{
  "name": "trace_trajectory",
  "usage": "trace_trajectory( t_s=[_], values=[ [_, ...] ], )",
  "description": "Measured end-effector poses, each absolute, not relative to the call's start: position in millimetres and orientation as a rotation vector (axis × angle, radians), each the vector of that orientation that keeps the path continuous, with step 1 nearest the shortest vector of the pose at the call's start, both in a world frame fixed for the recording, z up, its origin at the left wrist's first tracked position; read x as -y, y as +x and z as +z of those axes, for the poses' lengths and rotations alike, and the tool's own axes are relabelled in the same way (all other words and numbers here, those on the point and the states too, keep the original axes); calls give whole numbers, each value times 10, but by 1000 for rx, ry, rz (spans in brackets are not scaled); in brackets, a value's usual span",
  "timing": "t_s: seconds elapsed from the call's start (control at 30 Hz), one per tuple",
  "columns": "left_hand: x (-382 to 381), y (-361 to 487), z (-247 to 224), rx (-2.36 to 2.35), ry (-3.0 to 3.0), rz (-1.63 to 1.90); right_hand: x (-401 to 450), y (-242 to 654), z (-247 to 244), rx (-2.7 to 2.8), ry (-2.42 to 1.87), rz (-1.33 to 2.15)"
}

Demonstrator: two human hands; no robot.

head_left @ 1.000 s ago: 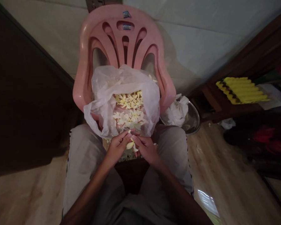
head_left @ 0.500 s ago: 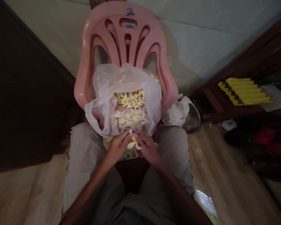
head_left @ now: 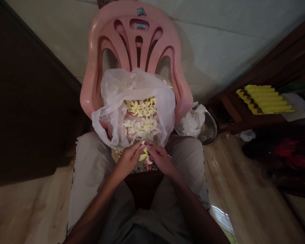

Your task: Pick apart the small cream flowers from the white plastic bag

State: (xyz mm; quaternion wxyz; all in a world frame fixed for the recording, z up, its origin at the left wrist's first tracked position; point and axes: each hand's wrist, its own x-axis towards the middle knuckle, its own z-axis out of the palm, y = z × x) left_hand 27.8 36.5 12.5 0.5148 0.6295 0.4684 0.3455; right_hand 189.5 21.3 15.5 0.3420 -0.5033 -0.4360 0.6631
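Head view, left hand (head_left: 127,160), right hand (head_left: 161,160), fingertips (head_left: 140,146) pinching pale flower (head_left: 144,156)

Loose pale grey-beige cloth trousers (head_left: 91,179) — lighter over the knees, duller in the shaded lap — with a narrow dark dashed trim (head_left: 75,159) down each outer seam. Forearms (head_left: 101,196) bare; left hand (head_left: 127,161) and right hand (head_left: 161,161) slim, short-nailed.

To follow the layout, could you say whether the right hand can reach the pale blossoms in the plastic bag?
Probably yes: the pale blossoms lie uncovered in the open plastic bag, just beyond the right hand, though it is now busy at another blossom.
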Motion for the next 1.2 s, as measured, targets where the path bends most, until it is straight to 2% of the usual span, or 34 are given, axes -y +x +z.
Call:
trace_trajectory(
  t_s=[0.27,0.73,1.2],
  values=[
    [-372,279,128,-1072,1378,850,-227,1903,167,1139,-1266,1779],
    [-377,319,121,-1109,1283,870,-208,1846,191,1260,-1375,1598],
    [-378,343,188,-1180,1215,941,-217,1797,173,999,-1229,1803]
  ],
)
